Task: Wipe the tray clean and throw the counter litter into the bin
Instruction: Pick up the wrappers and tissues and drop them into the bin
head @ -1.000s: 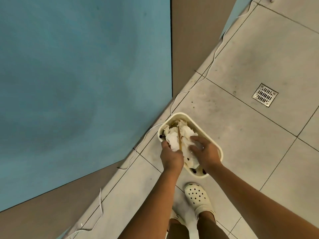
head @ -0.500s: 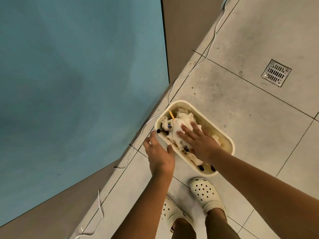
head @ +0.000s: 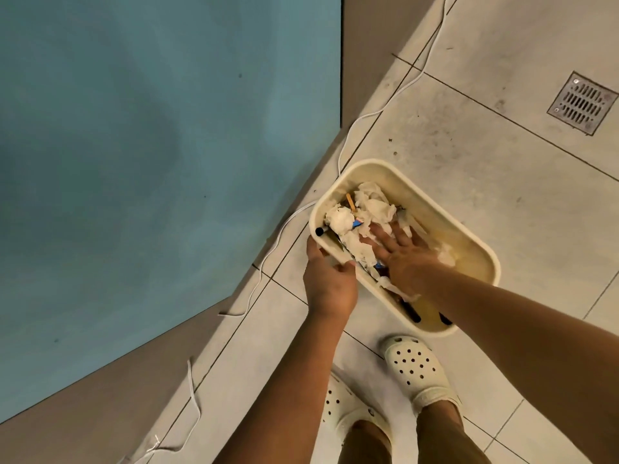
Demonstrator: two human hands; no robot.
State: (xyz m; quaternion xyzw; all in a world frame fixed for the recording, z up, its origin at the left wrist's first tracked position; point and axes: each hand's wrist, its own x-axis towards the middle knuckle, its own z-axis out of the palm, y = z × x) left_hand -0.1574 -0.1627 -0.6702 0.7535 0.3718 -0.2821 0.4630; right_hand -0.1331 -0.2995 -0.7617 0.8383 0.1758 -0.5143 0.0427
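Cream plastic, the bin (head: 465, 236) sits on the tiled floor (head: 502, 182) just ahead of my clogs (head: 417, 370). My left hand (head: 330, 283) grips its near rim, while my right hand (head: 402, 259), fingers spread flat, presses on the crumpled tissues (head: 365, 212) inside.

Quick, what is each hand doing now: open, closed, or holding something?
Left hand: grips the bin rim.
Right hand: open, fingers straight, pressing on the litter in the bin.

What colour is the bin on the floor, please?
Cream, a pale off-white; the bin shows in the head view.
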